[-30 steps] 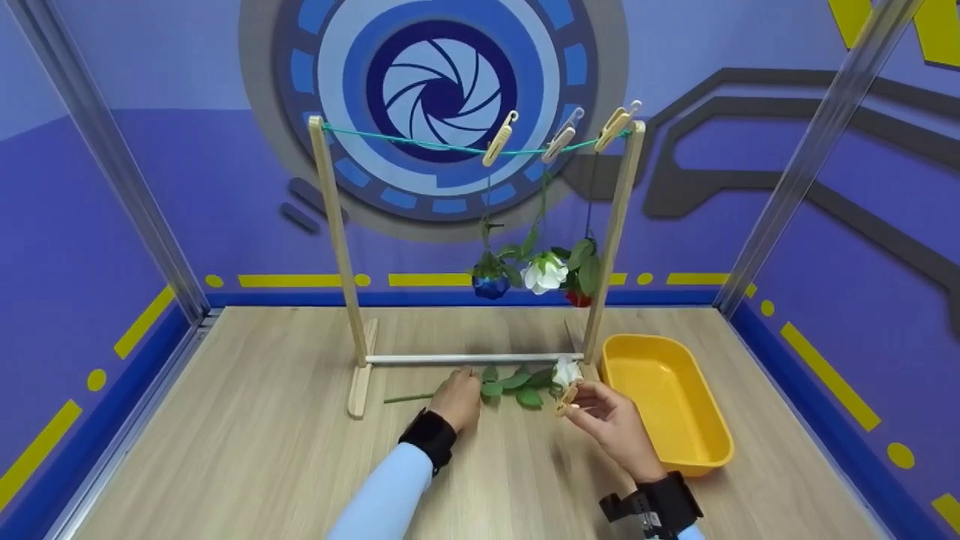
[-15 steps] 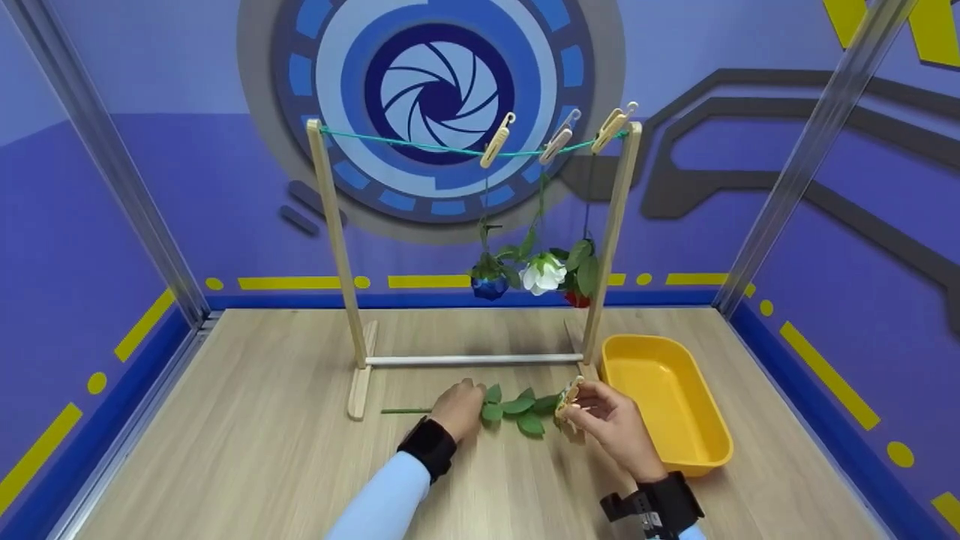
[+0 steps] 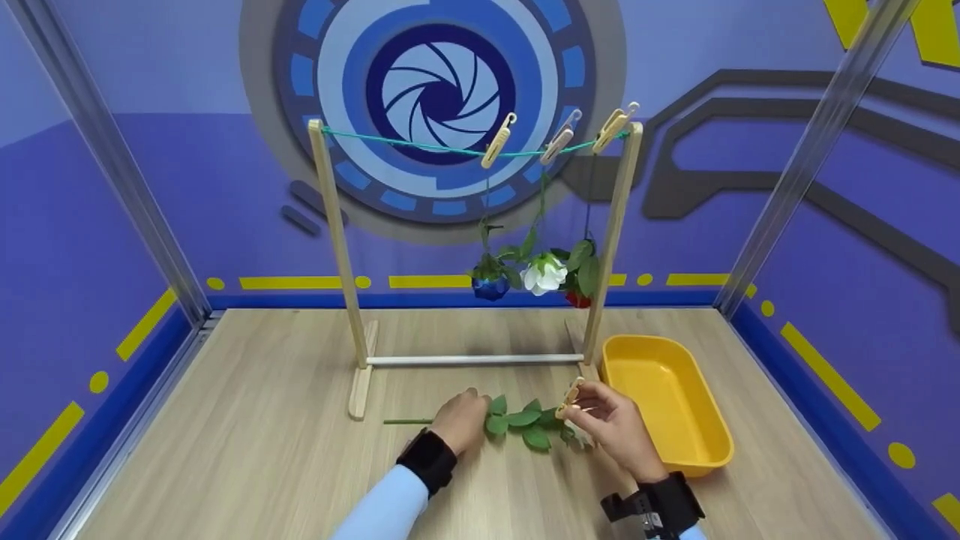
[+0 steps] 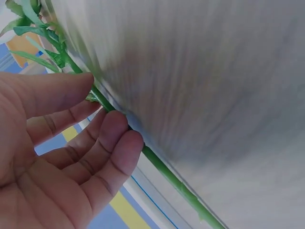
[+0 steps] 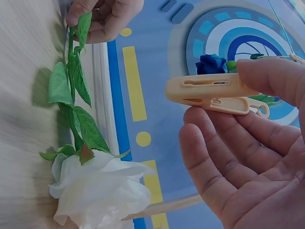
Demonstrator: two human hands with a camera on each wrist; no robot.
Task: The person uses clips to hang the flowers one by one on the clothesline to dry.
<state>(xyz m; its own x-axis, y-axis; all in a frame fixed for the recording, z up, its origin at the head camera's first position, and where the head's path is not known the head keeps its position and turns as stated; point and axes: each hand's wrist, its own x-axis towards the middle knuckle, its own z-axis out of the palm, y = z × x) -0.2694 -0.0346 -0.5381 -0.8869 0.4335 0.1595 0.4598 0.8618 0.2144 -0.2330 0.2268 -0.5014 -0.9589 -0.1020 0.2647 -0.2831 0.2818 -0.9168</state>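
In the head view my left hand (image 3: 461,421) is low over the table and pinches the green stem (image 4: 174,179) of a white rose between thumb and fingertips. The rose lies sideways, its stem end to the left and leaves (image 3: 525,420) to the right. Its white bloom (image 5: 102,191) shows fully in the right wrist view; in the head view it is mostly hidden behind my right hand (image 3: 619,431). That hand holds a pale yellow clothespin (image 5: 209,88) between thumb and fingers, above the bloom and apart from it.
Behind the hands stands a wooden frame (image 3: 332,247) with a green string (image 3: 405,141). Clothespins on it hold a blue rose (image 3: 490,286), a white rose (image 3: 544,274) and a red rose (image 3: 577,299), blooms down. A yellow basin (image 3: 667,397) sits at the right.
The lying white rose has moved toward me, its bloom passing behind the right hand. My left hand has shifted slightly nearer and to the right with the stem. The right hand stays nearly still.
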